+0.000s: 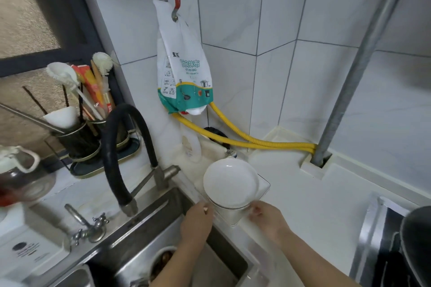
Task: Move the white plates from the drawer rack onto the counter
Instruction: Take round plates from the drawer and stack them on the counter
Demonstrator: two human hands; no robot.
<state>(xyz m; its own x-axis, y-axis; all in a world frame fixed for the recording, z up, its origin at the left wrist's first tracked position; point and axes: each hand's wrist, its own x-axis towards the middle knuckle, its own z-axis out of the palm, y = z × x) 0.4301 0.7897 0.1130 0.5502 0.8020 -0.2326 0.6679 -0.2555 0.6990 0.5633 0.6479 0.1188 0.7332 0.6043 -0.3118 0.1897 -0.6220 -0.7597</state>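
White plates: a small stack (231,184) held between both hands, tilted so the hollow of the top plate faces up and away from the person; its lower edge sits at or just above a clear square mat (262,187) on the bench, and I cannot tell if it touches.
Left hand: the left hand (198,219) comes up from below, forearm crossing the corner of the sink, fingers curled against the stack's lower left rim, gripping it.
Right hand: the right hand (268,219) reaches in from the lower right over the bench, fingers bent round the stack's lower right rim; motion blur hides the fingertips.
Bench: pale stone bench (314,205) spreads to the right of the right hand and beyond both hands to the tiled wall.
Sink: steel sink (149,228) lies under and left of the left forearm.
Tap: black hose tap (121,147) arches up left of the left hand.
Beyond the hands: a kitchen-rag packet (184,72) hangs on the wall above the plates, with yellow hoses (245,141) running below it.
Far left of the left hand: utensil holder (79,133) with brushes.
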